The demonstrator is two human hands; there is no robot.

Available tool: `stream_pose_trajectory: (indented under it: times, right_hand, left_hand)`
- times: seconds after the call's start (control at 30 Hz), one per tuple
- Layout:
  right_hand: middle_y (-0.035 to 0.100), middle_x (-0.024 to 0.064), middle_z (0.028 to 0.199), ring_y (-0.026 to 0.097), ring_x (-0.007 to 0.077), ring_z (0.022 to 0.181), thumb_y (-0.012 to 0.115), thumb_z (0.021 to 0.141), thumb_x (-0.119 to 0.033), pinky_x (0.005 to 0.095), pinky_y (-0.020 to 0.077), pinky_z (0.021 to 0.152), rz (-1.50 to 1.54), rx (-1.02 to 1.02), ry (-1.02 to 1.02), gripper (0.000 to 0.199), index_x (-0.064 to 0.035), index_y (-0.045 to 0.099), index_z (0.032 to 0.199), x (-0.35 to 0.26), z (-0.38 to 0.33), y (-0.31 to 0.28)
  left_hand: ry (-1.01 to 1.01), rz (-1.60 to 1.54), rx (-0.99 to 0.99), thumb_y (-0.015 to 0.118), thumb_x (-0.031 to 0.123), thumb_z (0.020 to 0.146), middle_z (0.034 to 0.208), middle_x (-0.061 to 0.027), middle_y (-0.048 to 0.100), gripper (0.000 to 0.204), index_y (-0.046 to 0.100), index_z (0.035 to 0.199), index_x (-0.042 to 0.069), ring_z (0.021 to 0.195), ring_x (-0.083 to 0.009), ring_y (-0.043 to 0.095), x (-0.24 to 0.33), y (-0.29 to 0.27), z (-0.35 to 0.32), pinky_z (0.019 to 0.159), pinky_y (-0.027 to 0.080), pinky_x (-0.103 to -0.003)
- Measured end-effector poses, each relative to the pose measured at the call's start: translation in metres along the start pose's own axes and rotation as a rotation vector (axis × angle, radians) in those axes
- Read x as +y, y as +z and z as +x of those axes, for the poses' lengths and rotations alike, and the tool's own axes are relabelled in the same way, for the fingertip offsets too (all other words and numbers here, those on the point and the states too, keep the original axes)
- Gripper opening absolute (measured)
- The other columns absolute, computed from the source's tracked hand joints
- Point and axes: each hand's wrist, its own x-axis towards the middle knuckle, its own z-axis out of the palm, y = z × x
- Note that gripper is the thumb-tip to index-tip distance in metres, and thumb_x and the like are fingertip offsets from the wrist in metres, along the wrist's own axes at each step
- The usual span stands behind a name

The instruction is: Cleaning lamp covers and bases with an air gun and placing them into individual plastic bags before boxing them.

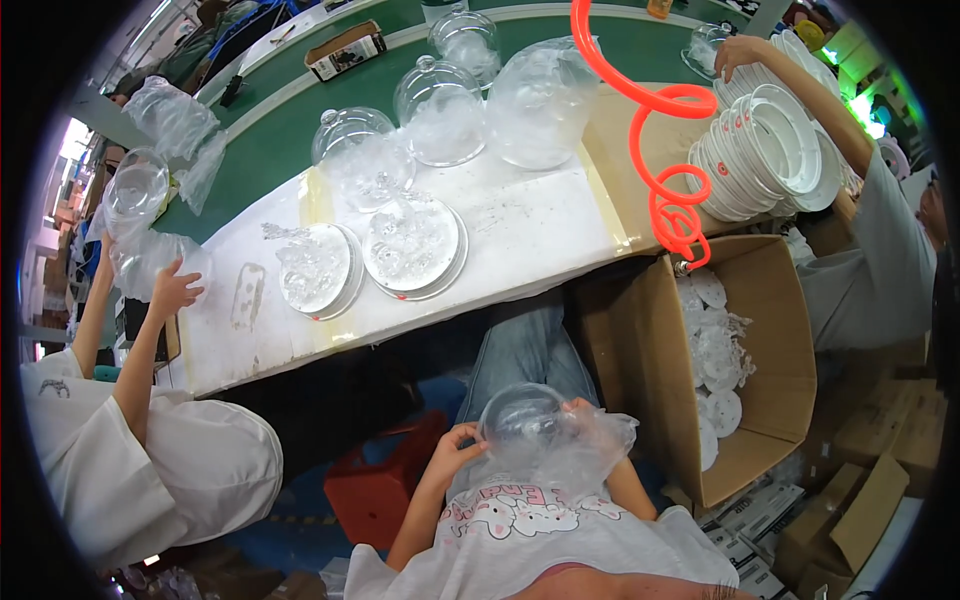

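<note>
Over my lap I hold a clear plastic dome (525, 408), with a thin clear plastic bag (580, 462) bunched around its lower and right side. My left hand (457, 450) is closed, its fingers pinching the dome's left edge. My right hand (597, 422) is closed on the right side of the dome, partly veiled by the bag's film. Beyond, on the white-covered table edge, stand two stacks of white round bases, the left (315, 268) and the right (413, 245), each topped with clear sculpted ornaments.
Several clear domes (440, 115) stand behind the bases. A coiled red air hose (672, 190) hangs beside stacked white rings (755, 150). An open carton (755, 400) of clear parts is at my right. Co-workers' hands (178, 290) are at the left, handling a bagged dome, and at far right.
</note>
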Motion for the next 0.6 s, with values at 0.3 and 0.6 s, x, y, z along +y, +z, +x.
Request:
stream_pose_trajectory:
  times: [0.3, 0.6]
  right_hand:
    - [0.051, -0.0044, 0.072, 0.046, 0.0029, 0.065, 0.06, 0.082, -0.022, 0.0181, 0.0388, 0.055, -0.008, -0.051, -0.066, 0.017, -0.0104, 0.05, 0.074, -0.016, 0.009, 0.013]
    - [0.054, -0.0006, 0.078, 0.052, 0.0071, 0.07, 0.052, 0.086, -0.019, 0.0199, 0.0443, 0.061, 0.348, -0.169, 0.294, 0.013, -0.008, 0.054, 0.08, -0.029, 0.022, 0.021]
  left_hand:
    - [-0.098, -0.276, -0.063, 0.06, 0.005, 0.076, 0.086, 0.0002, 0.056, 0.007, 0.055, 0.081, 0.005, 0.082, -0.0092, 0.051, -0.014, -0.005, 0.009, 0.077, 0.039, -0.022]
    - [-0.087, -0.199, 0.042, 0.053, 0.007, 0.08, 0.087, -0.0005, 0.057, 0.01, 0.056, 0.089, 0.004, 0.08, -0.0093, 0.053, -0.021, -0.005, 0.014, 0.073, 0.041, -0.023]
